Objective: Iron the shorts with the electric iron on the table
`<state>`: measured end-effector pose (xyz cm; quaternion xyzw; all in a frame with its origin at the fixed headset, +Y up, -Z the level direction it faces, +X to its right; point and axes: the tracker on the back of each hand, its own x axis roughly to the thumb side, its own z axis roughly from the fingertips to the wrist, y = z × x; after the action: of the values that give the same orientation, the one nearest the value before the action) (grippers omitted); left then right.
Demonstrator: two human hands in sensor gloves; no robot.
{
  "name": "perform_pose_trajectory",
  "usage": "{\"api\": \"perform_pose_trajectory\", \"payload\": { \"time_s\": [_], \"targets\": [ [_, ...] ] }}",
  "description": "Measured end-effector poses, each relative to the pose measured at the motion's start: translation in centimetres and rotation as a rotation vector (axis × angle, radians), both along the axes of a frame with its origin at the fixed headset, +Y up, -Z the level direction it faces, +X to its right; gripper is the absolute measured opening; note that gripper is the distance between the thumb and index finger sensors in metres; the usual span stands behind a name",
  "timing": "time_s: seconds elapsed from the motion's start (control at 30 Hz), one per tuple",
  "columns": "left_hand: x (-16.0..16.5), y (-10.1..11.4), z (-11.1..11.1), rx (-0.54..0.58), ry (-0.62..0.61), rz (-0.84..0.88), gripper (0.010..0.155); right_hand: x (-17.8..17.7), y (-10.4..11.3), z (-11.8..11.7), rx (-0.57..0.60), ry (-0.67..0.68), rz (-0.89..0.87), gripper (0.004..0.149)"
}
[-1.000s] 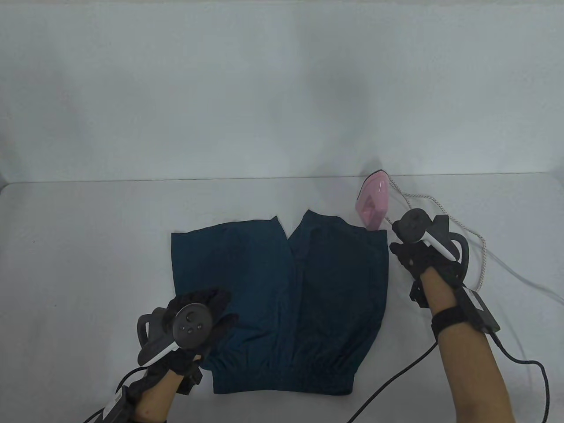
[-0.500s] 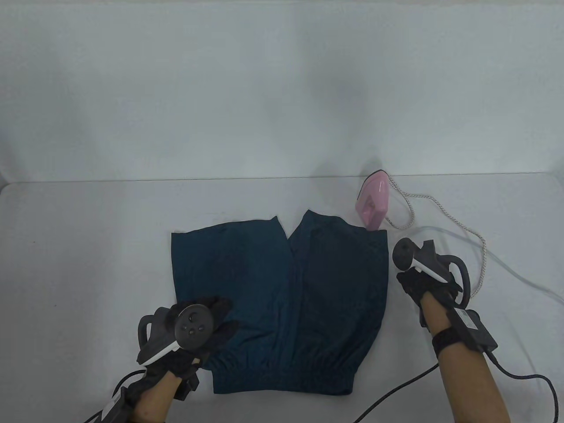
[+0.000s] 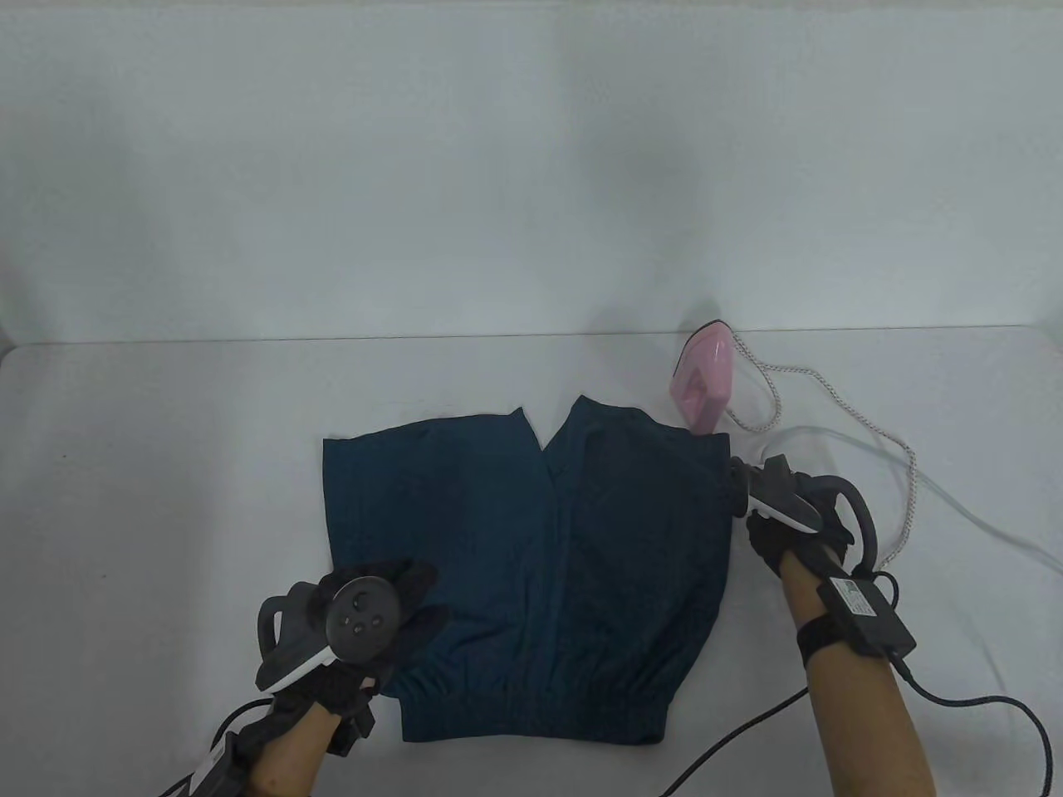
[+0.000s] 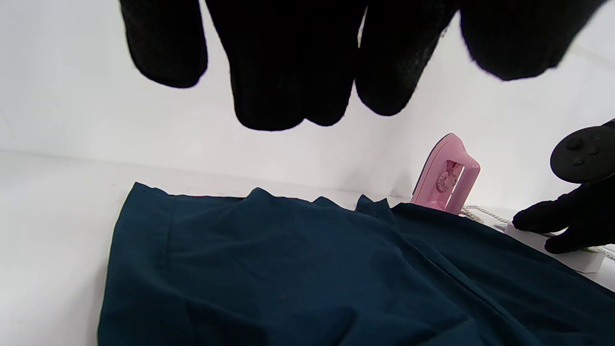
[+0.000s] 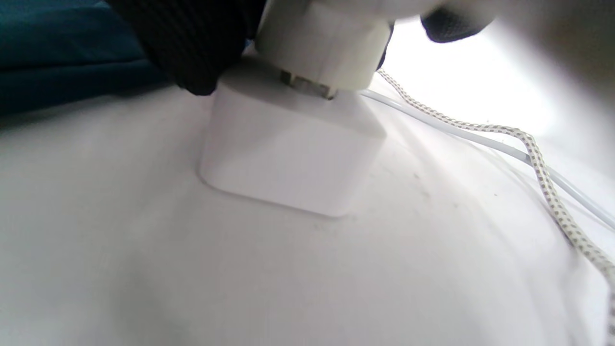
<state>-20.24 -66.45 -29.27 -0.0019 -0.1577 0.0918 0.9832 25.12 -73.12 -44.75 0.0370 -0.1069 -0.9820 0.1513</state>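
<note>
Dark teal shorts [image 3: 531, 573] lie flat on the white table, waistband toward me. A pink iron [image 3: 704, 387] stands on its heel just past the shorts' far right corner; it also shows in the left wrist view [image 4: 447, 175]. My left hand [image 3: 399, 594] lies over the shorts' near left part, fingers [image 4: 269, 62] spread and holding nothing. My right hand [image 3: 768, 531] is beside the shorts' right edge. In the right wrist view it grips a white plug [image 5: 326, 43] whose metal prongs meet a white socket block [image 5: 288, 149].
The iron's braided cord [image 3: 830, 390] loops across the table to the right, with a white cable [image 3: 980, 519] beside it. Black glove cables [image 3: 963, 701] trail near the front right edge. A white wall [image 3: 531, 166] backs the table.
My right hand has drawn back from beside the iron toward me and lowered next to the shorts' right edge. My left hand has stayed on the shorts.
</note>
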Motion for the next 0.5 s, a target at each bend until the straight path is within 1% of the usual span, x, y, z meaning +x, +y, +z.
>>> {"api": "perform_pose_trajectory", "payload": {
  "time_s": [0.17,0.3,0.4,0.47,0.5],
  "targets": [
    [0.1,0.0,0.1,0.003,-0.005,-0.001,0.062,0.4,0.0,0.1,-0.009,-0.012,-0.052,0.071],
    [0.4,0.1,0.1,0.013,-0.009,0.007,0.062,1.0,0.4,0.4,-0.076,-0.046,-0.167,0.074],
    [0.7,0.4,0.1,0.028,0.002,0.014,0.062,1.3,1.4,1.0,-0.028,-0.058,-0.236,0.073],
    [0.9,0.8,0.0,0.045,0.018,0.02,0.062,0.9,2.7,1.7,0.049,-0.033,-0.254,0.072],
    [1.0,1.0,0.0,0.055,0.028,0.024,0.062,0.8,3.0,1.9,0.061,-0.028,-0.261,0.072]
  ]
}}
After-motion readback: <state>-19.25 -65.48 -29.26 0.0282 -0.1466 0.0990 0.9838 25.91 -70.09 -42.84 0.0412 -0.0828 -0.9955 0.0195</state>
